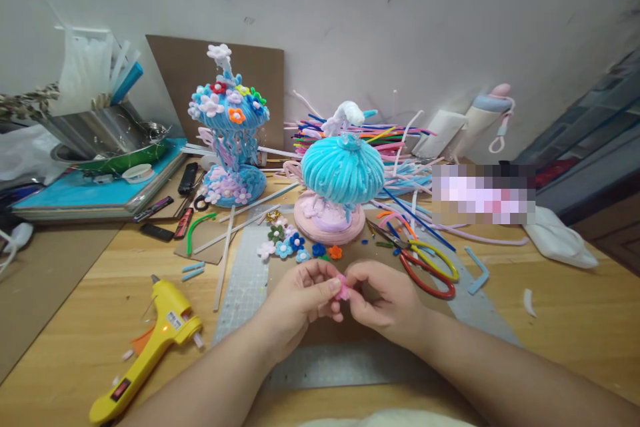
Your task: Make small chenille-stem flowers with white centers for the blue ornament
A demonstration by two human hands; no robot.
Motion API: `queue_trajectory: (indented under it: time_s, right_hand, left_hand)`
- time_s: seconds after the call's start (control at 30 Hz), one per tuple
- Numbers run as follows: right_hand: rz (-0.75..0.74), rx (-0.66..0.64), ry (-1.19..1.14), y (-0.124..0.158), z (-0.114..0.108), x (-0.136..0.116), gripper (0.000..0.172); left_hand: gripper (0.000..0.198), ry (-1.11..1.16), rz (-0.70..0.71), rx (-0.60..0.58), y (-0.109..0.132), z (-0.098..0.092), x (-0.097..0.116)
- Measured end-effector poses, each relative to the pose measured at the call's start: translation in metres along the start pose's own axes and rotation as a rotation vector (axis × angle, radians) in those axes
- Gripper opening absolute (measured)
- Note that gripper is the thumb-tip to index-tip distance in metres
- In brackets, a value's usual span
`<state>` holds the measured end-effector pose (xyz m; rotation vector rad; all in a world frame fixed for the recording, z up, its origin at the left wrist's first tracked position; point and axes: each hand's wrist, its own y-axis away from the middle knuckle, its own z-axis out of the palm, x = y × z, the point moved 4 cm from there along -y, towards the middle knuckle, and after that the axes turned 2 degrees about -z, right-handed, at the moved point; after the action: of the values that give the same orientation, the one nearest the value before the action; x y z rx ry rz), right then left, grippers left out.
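Observation:
Between my two hands is a small pink pipe-cleaner flower (343, 288), partly covered by fingers. My left hand (309, 290) pinches it with thumb and forefinger, and my right hand (383, 297) grips it from the other side. Just beyond my hands lie several finished flowers, among them a light blue flower (284, 248) and an orange flower (335, 252). Behind them stands a blue pipe-cleaner dome (343, 170) above a round pink base (330, 223). To the left, a similar blue piece (230, 113) is covered with colourful flowers.
Scissors (430, 267) with red and yellow handles lie open right of my hands. A yellow glue gun (155, 340) rests at the left. Under my hands are a cutting mat (305, 370) and cardboard. Bundled pipe cleaners (400, 140) lie along the wall, near a metal pot (100, 137).

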<state>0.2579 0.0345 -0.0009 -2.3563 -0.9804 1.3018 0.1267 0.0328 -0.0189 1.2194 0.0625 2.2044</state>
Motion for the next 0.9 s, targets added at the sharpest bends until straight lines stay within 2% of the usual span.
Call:
queue_trajectory:
  time_s: [0.07,0.13,0.27,0.43,0.63,0.9]
  right_hand:
    - [0.029,0.019,-0.003,-0.001,-0.002,-0.001,0.010]
    - [0.078,-0.031,-0.067,-0.002,-0.001,-0.002,0.009]
    - [0.248,-0.151,-0.161,-0.002,0.004,0.004,0.007]
    - [0.429,-0.148,-0.231,0.001,0.012,0.015,0.012]
    - [0.434,-0.172,-0.173,0.001,0.014,0.015,0.013]
    - [0.409,-0.111,-0.089,0.001,0.013,0.010,0.008]
  left_hand:
    - [0.022,0.022,-0.011,0.017,0.000,0.000,0.001]
    - [0.023,-0.014,0.005,0.048,0.000,-0.001,0.003]
    - [0.029,-0.248,0.051,0.146,-0.003,-0.005,0.004]
    - [0.030,-0.383,0.149,0.233,-0.005,-0.009,0.006]
    - [0.024,-0.412,0.216,0.203,-0.006,-0.009,0.007]
    - [0.031,-0.322,0.152,0.229,-0.006,-0.007,0.003]
